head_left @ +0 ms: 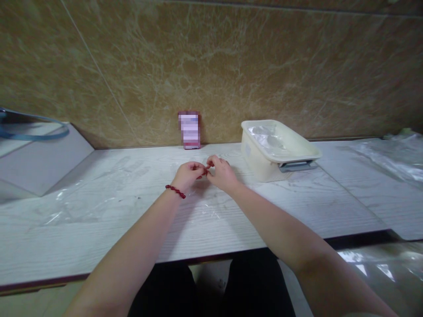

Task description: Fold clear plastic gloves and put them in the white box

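My left hand (189,174), with a dark red bead bracelet (176,191) at the wrist, is closed in a pinch above the middle of the table. My right hand (222,173) meets it there, its thumb and index finger also pinched, so the fingertips of both hands touch. What they pinch is too small or too clear to make out. Beneath the hands, thin clear plastic film (211,212) glints on the tabletop. Right of my right hand stands a cream plastic bin (257,159) with a grey latch and clear plastic bags inside.
A phone (191,130) leans upright against the marble-patterned wall. More clear film (89,193) lies on the table at left, near a white box (49,160) with a blue strap (42,137). Heaped clear plastic (396,154) is at far right.
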`<state>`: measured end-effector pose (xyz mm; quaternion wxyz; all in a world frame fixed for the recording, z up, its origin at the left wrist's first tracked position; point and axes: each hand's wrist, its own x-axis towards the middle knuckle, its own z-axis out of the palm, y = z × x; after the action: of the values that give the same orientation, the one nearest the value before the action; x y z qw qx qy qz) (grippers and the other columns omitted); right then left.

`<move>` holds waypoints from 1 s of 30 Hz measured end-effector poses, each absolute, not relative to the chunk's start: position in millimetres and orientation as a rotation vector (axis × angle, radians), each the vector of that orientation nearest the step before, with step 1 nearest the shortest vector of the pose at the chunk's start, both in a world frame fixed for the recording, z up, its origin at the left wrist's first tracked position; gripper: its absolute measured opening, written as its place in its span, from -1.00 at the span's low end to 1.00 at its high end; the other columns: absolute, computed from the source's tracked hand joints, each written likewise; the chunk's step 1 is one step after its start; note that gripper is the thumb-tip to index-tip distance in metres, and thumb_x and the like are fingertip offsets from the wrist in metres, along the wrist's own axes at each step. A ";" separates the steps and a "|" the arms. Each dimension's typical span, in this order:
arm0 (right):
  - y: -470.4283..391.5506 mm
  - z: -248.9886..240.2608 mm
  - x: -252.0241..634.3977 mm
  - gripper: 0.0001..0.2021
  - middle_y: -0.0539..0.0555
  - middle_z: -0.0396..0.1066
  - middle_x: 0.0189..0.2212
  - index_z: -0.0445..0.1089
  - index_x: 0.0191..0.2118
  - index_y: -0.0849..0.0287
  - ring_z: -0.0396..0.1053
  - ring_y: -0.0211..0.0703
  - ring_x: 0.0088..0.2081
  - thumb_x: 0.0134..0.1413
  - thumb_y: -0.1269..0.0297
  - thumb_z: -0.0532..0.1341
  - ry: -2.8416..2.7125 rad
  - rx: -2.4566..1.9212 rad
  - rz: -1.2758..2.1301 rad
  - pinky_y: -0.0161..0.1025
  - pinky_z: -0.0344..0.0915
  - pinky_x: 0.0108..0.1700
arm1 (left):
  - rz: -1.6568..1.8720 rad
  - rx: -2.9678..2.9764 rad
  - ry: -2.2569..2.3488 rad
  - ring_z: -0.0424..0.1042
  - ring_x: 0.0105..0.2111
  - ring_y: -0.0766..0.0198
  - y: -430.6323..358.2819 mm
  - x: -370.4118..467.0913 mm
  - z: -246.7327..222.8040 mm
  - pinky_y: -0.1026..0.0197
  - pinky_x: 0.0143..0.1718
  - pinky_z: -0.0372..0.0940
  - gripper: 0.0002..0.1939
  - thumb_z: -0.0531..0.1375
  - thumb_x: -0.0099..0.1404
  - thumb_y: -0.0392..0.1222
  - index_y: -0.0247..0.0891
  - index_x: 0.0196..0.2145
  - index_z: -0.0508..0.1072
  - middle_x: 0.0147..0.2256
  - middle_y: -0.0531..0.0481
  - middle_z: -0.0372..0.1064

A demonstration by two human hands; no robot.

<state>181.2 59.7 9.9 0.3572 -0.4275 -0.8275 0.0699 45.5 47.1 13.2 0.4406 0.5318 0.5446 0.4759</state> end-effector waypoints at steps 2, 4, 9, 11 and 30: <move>59.6 10.4 181.9 -0.77 0.02 0.30 -0.39 0.15 -0.30 0.15 0.23 -0.17 -0.29 -0.18 0.44 0.11 -2.132 -1.089 0.200 -0.23 0.11 -0.22 | 1.189 1.293 1.328 0.27 -0.57 0.42 47.1 45.1 13.6 0.31 -0.48 0.20 -0.88 0.17 -0.14 -0.25 -0.34 -0.54 0.38 -0.57 0.06 0.32; 59.2 11.4 182.5 -0.79 0.01 0.29 -0.39 0.15 -0.30 0.15 0.23 -0.18 -0.28 -0.17 0.44 0.10 -2.133 -1.081 0.209 -0.24 0.11 -0.21 | 1.199 1.267 1.315 0.27 -0.58 0.43 46.7 44.5 14.4 0.31 -0.47 0.20 -0.88 0.18 -0.15 -0.27 -0.34 -0.55 0.37 -0.59 0.07 0.31; 59.4 12.2 182.9 -0.79 0.02 0.28 -0.38 0.16 -0.31 0.15 0.21 -0.18 -0.28 -0.18 0.44 0.10 -2.160 -1.121 0.237 -0.24 0.11 -0.20 | 1.232 1.234 1.324 0.27 -0.58 0.44 47.2 41.8 14.8 0.32 -0.47 0.20 -0.89 0.17 -0.16 -0.30 -0.33 -0.56 0.33 -0.60 0.09 0.30; 61.0 11.0 183.1 -0.78 0.02 0.27 -0.37 0.16 -0.31 0.16 0.20 -0.19 -0.27 -0.20 0.45 0.10 -2.166 -1.124 0.240 -0.24 0.11 -0.19 | 1.245 1.213 1.330 0.28 -0.58 0.43 48.7 40.7 13.4 0.32 -0.47 0.21 -0.88 0.17 -0.16 -0.31 -0.33 -0.55 0.32 -0.61 0.09 0.29; 58.9 2.5 184.1 -0.64 0.08 0.32 -0.37 0.18 -0.23 0.15 0.21 -0.11 -0.29 -0.25 0.21 0.21 -2.225 -1.495 0.208 -0.25 0.12 -0.31 | 1.254 1.157 1.381 0.31 -0.54 0.39 51.9 32.3 15.8 0.29 -0.42 0.22 -0.84 0.21 -0.19 -0.30 -0.34 -0.52 0.44 -0.56 0.03 0.36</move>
<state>184.1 58.9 2.5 0.2248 -0.5418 -0.8064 0.0755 32.3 51.9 15.8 0.4556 0.4692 0.5601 0.5085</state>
